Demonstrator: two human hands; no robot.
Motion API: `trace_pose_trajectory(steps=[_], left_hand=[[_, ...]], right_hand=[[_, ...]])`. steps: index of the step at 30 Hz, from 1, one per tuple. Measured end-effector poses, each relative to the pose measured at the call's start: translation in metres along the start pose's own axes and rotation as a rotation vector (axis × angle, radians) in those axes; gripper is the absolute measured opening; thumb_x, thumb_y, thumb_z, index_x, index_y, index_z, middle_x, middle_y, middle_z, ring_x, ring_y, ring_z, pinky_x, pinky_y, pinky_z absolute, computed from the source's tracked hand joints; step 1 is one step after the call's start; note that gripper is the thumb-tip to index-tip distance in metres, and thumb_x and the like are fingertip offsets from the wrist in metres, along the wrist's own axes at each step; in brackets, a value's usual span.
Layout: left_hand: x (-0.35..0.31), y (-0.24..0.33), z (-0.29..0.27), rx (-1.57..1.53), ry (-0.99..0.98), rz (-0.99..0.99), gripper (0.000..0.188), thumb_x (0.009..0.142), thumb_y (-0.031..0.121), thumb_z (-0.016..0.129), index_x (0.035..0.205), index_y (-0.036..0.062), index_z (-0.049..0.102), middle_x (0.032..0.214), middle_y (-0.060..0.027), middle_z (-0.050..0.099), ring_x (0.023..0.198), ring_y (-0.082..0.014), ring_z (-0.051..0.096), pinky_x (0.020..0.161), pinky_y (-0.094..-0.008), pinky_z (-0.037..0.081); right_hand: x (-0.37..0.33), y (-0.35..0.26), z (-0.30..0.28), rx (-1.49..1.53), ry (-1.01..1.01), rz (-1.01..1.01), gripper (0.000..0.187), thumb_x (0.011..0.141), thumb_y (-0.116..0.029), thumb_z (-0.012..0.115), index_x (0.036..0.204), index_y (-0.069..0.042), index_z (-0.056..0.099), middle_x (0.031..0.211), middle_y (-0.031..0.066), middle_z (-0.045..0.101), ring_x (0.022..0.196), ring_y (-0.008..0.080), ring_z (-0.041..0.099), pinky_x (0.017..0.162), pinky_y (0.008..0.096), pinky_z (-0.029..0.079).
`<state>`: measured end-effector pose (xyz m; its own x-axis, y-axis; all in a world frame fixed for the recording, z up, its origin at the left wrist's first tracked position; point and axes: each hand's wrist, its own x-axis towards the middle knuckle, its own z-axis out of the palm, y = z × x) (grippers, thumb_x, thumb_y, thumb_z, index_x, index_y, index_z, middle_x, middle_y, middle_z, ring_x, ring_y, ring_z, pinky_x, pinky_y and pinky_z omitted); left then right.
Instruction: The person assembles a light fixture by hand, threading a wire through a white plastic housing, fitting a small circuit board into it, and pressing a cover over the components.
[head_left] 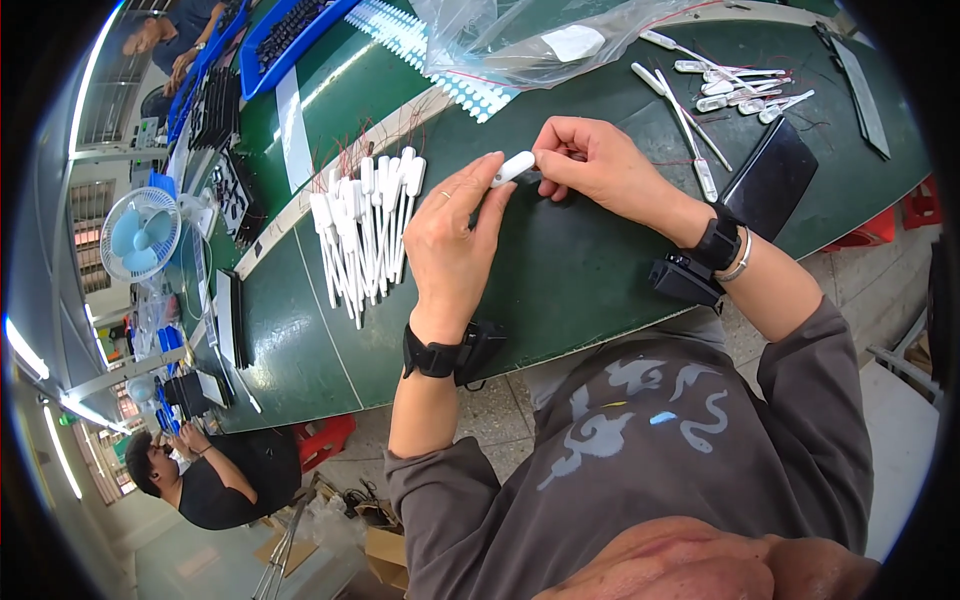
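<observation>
"Where is the small white capsule-shaped piece (515,168) sitting?"

"Between the two hands: the left hand's (447,235) fingers are pinching its near end."

"And the right hand (598,165)?"

"Its fingers are curling beside the far end; I can't tell whether they're gripping it."

"What would be working well here?"

"Steadying lightly with the left, I'd say, while the right is doing the fine work, and minding the white sticks (365,225) lying left of the fingers."
</observation>
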<state>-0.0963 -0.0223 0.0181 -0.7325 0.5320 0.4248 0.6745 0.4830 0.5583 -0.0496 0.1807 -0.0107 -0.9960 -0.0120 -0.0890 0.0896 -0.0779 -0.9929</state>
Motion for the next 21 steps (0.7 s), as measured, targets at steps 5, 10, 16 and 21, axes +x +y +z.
trace_pose_trajectory(steps=[5, 10, 16, 21], left_hand=[[-0.0013, -0.0006, -0.0028, -0.079, -0.055, -0.119, 0.029, 0.086, 0.008, 0.078, 0.115, 0.0058, 0.076, 0.105, -0.0129, 0.076, 0.090, -0.0259, 0.074, 0.078, -0.0332, 0.057], [-0.0021, -0.0040, -0.0056, -0.108, -0.083, -0.149, 0.029, 0.087, 0.009, 0.078, 0.115, 0.0052, 0.076, 0.103, -0.0135, 0.077, 0.087, -0.0247, 0.075, 0.077, -0.0317, 0.056], [-0.0043, -0.0061, -0.0055, -0.129, -0.090, -0.159, 0.028, 0.087, 0.009, 0.078, 0.115, 0.0049, 0.076, 0.101, -0.0139, 0.077, 0.086, -0.0244, 0.074, 0.076, -0.0319, 0.056], [-0.0043, -0.0038, -0.0065, -0.097, -0.104, -0.151, 0.028, 0.087, 0.008, 0.078, 0.115, 0.0047, 0.075, 0.100, -0.0141, 0.076, 0.084, -0.0254, 0.074, 0.075, -0.0322, 0.056]], right_hand=[[-0.0001, -0.0026, 0.0012, -0.007, -0.019, 0.018, 0.019, 0.103, -0.021, 0.060, 0.099, -0.002, 0.062, 0.081, 0.0004, 0.065, 0.075, 0.0068, 0.065, 0.069, 0.0230, 0.053], [-0.0015, -0.0036, 0.0015, -0.006, -0.049, 0.008, 0.020, 0.103, -0.022, 0.060, 0.099, -0.003, 0.062, 0.081, -0.0001, 0.064, 0.076, 0.0066, 0.065, 0.068, 0.0231, 0.053], [-0.0017, -0.0036, 0.0032, -0.011, -0.041, 0.009, 0.020, 0.103, -0.022, 0.060, 0.099, -0.003, 0.061, 0.081, -0.0003, 0.064, 0.076, 0.0062, 0.064, 0.069, 0.0230, 0.053], [-0.0026, -0.0047, 0.0029, -0.013, -0.040, 0.000, 0.020, 0.103, -0.022, 0.061, 0.099, -0.003, 0.061, 0.082, -0.0008, 0.063, 0.076, 0.0057, 0.063, 0.069, 0.0226, 0.052]])
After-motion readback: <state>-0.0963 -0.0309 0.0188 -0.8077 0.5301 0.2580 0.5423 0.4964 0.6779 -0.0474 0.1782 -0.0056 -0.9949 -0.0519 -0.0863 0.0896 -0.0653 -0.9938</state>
